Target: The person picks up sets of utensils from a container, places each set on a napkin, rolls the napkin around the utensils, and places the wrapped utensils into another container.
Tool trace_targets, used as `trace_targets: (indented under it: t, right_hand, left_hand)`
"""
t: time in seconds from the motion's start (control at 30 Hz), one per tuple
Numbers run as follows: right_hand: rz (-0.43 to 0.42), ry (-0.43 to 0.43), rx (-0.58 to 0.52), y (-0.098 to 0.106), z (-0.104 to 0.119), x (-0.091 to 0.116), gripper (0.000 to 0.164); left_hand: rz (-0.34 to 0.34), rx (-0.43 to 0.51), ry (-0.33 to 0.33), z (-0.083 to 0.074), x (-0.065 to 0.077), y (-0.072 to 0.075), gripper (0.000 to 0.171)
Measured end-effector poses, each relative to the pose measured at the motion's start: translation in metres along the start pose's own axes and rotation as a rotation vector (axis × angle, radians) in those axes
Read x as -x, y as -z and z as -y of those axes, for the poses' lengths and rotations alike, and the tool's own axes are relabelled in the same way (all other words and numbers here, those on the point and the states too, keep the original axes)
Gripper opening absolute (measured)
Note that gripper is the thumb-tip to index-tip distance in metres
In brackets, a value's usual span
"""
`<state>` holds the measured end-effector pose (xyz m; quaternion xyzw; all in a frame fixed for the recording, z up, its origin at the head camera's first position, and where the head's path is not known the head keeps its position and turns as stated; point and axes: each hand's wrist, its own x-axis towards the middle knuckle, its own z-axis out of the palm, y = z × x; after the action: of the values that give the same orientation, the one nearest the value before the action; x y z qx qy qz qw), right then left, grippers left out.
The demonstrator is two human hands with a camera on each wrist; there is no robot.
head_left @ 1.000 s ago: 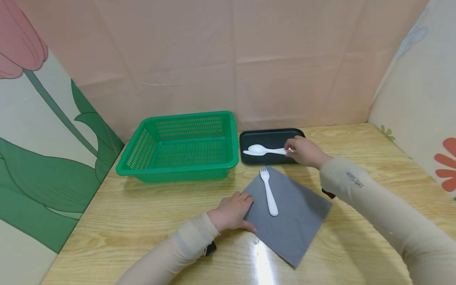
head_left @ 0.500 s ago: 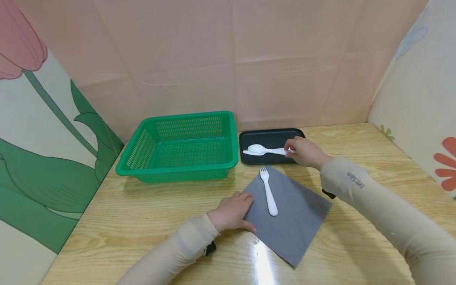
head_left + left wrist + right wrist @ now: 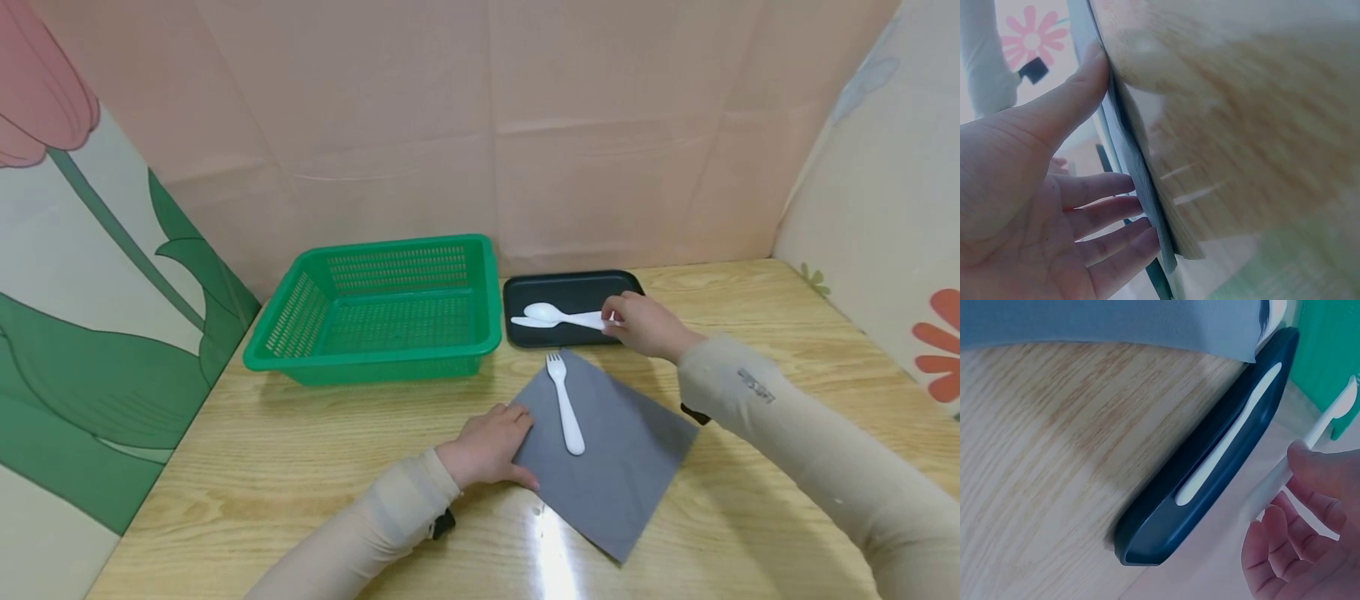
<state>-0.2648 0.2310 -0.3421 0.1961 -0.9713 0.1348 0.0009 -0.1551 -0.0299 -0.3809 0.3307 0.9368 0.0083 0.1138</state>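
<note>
A white plastic spoon (image 3: pixel 543 312) is pinched by its handle between the thumb and fingers of my right hand (image 3: pixel 649 323), over the black tray (image 3: pixel 577 287). In the right wrist view the spoon (image 3: pixel 1319 430) is off the tray, while a white knife (image 3: pixel 1229 437) lies inside it. My left hand (image 3: pixel 489 447) rests at the left edge of a grey cloth napkin (image 3: pixel 630 458), thumb and fingers spread. The left wrist view shows its fingertips (image 3: pixel 1149 240) touching the napkin's edge. On the napkin lies a white fork (image 3: pixel 567 408), tines pointing toward the tray.
A green plastic basket (image 3: pixel 375 358) stands left of the tray, close beside it. The wooden table (image 3: pixel 315 467) meets a pink-covered wall (image 3: pixel 487 125) at the back. Flower-patterned panels (image 3: pixel 885 192) stand at both sides.
My right hand and the spoon have shifted very slightly to the right over the last half second. My left hand, the napkin and the fork have stayed still.
</note>
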Motion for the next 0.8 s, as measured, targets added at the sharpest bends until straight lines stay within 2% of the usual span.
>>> trace_targets:
  t: [0.8]
  right_hand:
    - [0.027,-0.018,-0.041,-0.007,0.011,0.01,0.015]
  left_hand:
    - [0.0,-0.006,-0.001,0.0,0.0,-0.001,0.081]
